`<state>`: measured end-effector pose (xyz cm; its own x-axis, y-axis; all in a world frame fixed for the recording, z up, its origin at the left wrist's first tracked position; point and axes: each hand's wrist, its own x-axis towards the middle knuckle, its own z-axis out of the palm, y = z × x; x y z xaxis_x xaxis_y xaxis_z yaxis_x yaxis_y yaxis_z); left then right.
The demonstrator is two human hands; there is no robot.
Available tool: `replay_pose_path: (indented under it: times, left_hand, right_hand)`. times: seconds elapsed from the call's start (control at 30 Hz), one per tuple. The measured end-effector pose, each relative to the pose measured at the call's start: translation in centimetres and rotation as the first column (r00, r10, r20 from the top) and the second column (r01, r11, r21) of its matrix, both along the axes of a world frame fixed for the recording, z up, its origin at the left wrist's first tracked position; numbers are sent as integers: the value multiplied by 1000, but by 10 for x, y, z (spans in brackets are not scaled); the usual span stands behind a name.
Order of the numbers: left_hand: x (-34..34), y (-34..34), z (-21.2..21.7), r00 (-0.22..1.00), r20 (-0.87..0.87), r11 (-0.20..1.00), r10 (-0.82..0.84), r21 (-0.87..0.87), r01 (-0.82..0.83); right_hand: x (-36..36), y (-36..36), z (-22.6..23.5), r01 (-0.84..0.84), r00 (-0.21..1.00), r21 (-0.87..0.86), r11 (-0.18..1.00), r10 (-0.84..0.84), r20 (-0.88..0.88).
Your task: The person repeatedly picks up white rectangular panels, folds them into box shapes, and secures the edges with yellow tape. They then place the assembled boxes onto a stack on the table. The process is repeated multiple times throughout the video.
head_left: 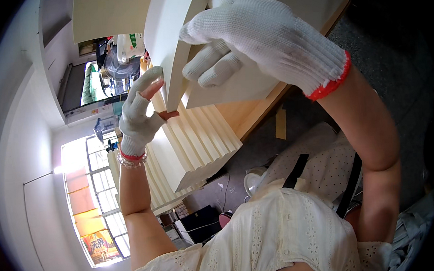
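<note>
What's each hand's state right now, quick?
Left hand: half open at the board; holding can't be told.
Right hand: half curled beside the board; holding can't be told.

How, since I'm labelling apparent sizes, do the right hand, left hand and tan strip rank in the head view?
1. Right hand; nearness may exaggerate it
2. Left hand
3. Tan strip

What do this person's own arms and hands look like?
The left hand and right hand wear white knitted gloves with red cuffs. The left glove leaves some fingertips bare, with a shiny bracelet at that wrist. Short cream sleeves with eyelet holes leave the forearms uncovered.
</note>
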<state>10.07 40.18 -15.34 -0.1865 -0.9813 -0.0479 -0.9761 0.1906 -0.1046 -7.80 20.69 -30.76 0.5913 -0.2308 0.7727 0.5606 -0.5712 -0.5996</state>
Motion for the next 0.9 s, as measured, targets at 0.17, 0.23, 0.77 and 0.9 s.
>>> replay_pose_path:
  times: [0.17,0.23,0.77,0.9]
  left_hand:
    - [12,-4,0,995,-25,995,-101,-9,101]
    - [11,-6,2,998,-10,998,-68,13,68]
    - [18,0,6,994,-105,998,-16,60,22]
    - [13,-3,6,994,-104,998,-23,51,29]
  right_hand:
    - [-19,-6,18,-177,964,147,973,202,-174]
    - [0,2,-11,-177,983,238,955,163,80]
    - [-7,0,-6,-619,781,558,553,514,356]
    - [-13,-4,-1,-302,953,309,902,288,92]
